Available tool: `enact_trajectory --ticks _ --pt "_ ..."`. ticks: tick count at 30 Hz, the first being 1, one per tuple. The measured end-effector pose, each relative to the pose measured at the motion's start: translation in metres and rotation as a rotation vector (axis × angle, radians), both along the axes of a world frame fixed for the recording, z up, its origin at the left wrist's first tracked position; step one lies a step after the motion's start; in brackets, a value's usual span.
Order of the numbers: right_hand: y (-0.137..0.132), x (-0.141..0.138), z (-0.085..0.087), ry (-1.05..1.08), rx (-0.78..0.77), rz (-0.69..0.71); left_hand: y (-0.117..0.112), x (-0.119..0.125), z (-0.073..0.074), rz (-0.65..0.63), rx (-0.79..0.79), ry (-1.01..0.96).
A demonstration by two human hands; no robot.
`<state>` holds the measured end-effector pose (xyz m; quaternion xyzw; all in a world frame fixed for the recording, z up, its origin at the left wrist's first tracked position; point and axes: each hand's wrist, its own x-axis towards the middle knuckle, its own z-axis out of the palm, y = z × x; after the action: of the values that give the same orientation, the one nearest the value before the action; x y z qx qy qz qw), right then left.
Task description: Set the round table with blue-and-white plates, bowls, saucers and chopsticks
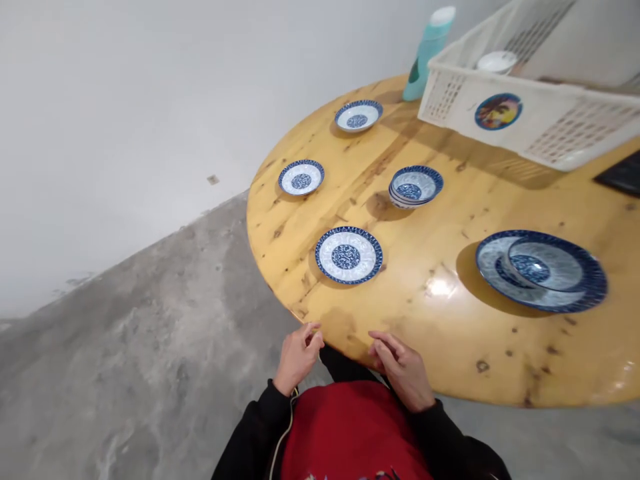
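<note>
Both hands hover at the near edge of a round wooden table (450, 347). My left hand (299, 357) has its fingers curled loosely, with nothing seen in them. My right hand (403, 370) rests on the table rim, fingers bent and together, holding nothing. The closest dish is a blue-and-white saucer (349, 255) just beyond the hands. Two more saucers (301, 177) (358, 115) lie farther along the left rim. A stack of small bowls (416, 186) stands mid-table. At the right, a large plate (541, 270) carries a smaller dish.
A white plastic basket (525, 107) with a round sticker sits at the far right and holds a white bowl (496, 62). A teal bottle (430, 50) stands behind it. A dark flat object (623, 175) lies at the right edge. Concrete floor (150, 347) and white wall are left.
</note>
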<state>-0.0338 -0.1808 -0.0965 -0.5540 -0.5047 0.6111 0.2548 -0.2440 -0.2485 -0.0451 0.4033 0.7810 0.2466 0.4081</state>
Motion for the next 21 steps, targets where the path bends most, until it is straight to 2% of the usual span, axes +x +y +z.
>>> enact_trajectory --ticks 5,9,14,17,21 --pt "0.044 -0.016 0.004 -0.014 0.004 -0.190 0.057 -0.034 0.001 -0.060 0.018 -0.017" --pt "0.087 -0.020 0.005 -0.029 0.080 -0.256 0.107 -0.051 -0.001 -0.106 0.062 -0.057" --pt "0.136 -0.019 0.019 -0.047 0.180 -0.338 0.177 -0.068 0.002 -0.135 0.133 -0.135" --pt "0.151 -0.018 0.025 -0.076 0.200 -0.398 0.216 -0.076 0.000 -0.128 0.146 -0.197" --pt "0.154 -0.022 0.026 -0.153 0.151 -0.483 0.255 -0.091 -0.014 -0.175 0.175 -0.242"
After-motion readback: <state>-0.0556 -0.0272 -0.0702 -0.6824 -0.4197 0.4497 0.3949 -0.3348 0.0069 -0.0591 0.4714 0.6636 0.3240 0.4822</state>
